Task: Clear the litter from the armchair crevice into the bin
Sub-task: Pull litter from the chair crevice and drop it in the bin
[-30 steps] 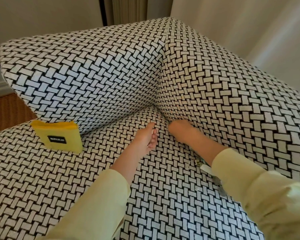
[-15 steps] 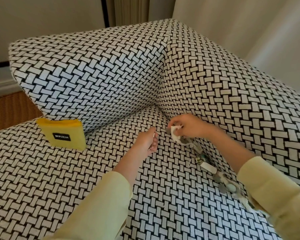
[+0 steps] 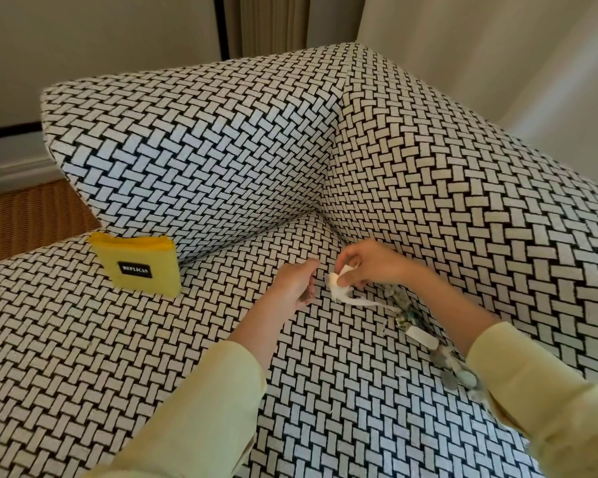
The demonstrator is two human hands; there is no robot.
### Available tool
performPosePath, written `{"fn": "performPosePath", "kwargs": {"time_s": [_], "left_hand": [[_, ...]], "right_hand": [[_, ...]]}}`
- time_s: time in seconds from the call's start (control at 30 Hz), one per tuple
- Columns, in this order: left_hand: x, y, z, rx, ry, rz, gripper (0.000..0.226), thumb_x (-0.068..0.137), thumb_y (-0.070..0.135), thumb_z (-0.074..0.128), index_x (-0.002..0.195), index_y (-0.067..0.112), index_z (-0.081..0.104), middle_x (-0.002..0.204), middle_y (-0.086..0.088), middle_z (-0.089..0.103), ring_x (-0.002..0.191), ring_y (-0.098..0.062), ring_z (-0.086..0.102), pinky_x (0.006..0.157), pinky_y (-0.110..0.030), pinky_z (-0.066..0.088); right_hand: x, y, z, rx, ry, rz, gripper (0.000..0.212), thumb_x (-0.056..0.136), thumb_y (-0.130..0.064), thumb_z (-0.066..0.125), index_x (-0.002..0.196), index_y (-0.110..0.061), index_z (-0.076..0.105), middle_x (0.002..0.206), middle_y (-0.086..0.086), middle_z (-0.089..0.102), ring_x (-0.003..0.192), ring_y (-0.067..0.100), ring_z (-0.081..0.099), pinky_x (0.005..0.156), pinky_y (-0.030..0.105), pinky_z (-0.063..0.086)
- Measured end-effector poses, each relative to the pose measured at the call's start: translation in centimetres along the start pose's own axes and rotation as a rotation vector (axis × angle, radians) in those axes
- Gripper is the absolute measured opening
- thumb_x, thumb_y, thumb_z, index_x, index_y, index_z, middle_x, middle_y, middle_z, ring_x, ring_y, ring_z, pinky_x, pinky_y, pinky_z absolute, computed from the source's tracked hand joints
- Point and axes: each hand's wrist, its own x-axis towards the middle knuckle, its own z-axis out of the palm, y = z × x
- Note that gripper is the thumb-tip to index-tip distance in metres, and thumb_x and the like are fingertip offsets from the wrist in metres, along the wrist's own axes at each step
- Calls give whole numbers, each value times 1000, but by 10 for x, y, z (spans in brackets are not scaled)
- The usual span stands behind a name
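Head view: the right hand (image 3: 366, 267) pinches a white paper scrap (image 3: 342, 288) just above the armchair seat (image 3: 152, 339), near the back corner. The left hand (image 3: 297, 284) hovers beside it, loosely curled, holding nothing. More litter (image 3: 425, 336) lies along the right-side crevice under the right forearm.

Step in hand: extraction. Next, the scrap must go to the bin; no bin is in view.

A yellow pouch (image 3: 139, 267) bears a black label reading "REPLICAN".

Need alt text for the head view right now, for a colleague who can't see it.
The right hand pinches a white paper scrap above the armchair seat, with more litter along the right-side crevice. The left hand hovers beside it; a yellow pouch leans against the backrest.
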Motion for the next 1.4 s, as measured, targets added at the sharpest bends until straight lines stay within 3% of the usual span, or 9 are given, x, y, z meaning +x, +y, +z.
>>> {"fn": "performPosePath", "kwargs": {"time_s": [0.27, 0.53, 0.67, 0.77, 0.97, 1.1, 1.2, 1.27, 1.4], "left_hand": [[-3, 3, -4, 14, 27, 22, 25, 92, 18, 53, 69, 9, 48, 60, -3, 43, 48, -12, 37, 41, -18, 33], [-11, 10, -1, -292, -99, -68, 35, 95, 40, 44, 88, 6, 49, 79, -12, 58, 67, -22, 57, 71, -35, 52], [-15, 10, 3, -424, -142, -51, 20, 94, 23, 52, 88, 4, 54, 79, -12, 61, 65, -17, 58, 55, -25, 55], [-13, 7, 0, -282, -8, 16, 9, 92, 10, 53, 88, 2, 54, 63, -7, 59, 49, -11, 48, 43, -19, 44], [-8, 2, -15, -90, 140, 91, 21, 96, 0, 41, 100, 9, 59, 84, -7, 56, 60, -11, 48, 49, -20, 42], [-9, -6, -25, 263, 151, 173, 23, 97, 11, 44, 108, 2, 62, 81, -2, 58, 60, -11, 50, 48, -18, 43], [-12, -14, -32, 790, 60, 307, 29, 87, 36, 59, 106, 14, 62, 112, 1, 60, 93, -15, 58, 84, -29, 46], [-14, -19, -33, 1024, -25, 348, 39, 75, 39, 71, 104, 18, 60, 128, -1, 54, 115, -20, 53, 97, -34, 39], [-11, -28, -34, 1225, -48, 433, 41, 65, 24, 82, 96, 16, 57, 110, -4, 51, 93, -17, 55, 87, -30, 46]], "right_hand": [[-2, -18, -6, -50, 60, -26, 10, 77, -12, 72, 80, -19, 65, 76, 2, 65, 60, 9, 57, 55, 14, 50], [-9, -35, -2, 113, 42, -103, 15, 88, 0, 56, 98, -9, 63, 84, 3, 65, 65, 9, 60, 56, 13, 51], [-5, -34, 20, -37, 247, -157, 20, 82, -5, 66, 91, -15, 50, 85, 6, 67, 65, 8, 59, 65, 21, 53], [-8, -32, 17, -299, 386, -222, 20, 81, -13, 68, 91, -13, 51, 83, -4, 53, 65, 0, 44, 58, 9, 38], [-20, -2, 34, -593, -27, -57, 49, 70, -26, 78, 111, -14, 53, 108, 2, 49, 92, 14, 46, 72, 23, 39], [-18, 2, 41, -442, 142, -76, 26, 81, -14, 68, 107, -11, 65, 122, 4, 58, 99, 18, 54, 73, 14, 40], [-18, -7, 27, -333, 218, -66, 19, 80, -9, 68, 99, -7, 68, 80, -6, 57, 74, 15, 56, 57, 14, 38], [-17, -17, 19, -184, 285, -57, 18, 81, -6, 67, 99, -6, 66, 80, -3, 58, 60, 8, 56, 52, 12, 44], [-10, -32, 12, 175, 411, -51, 21, 83, -1, 63, 103, -6, 64, 100, 6, 63, 79, 15, 65, 62, 18, 57]]}}
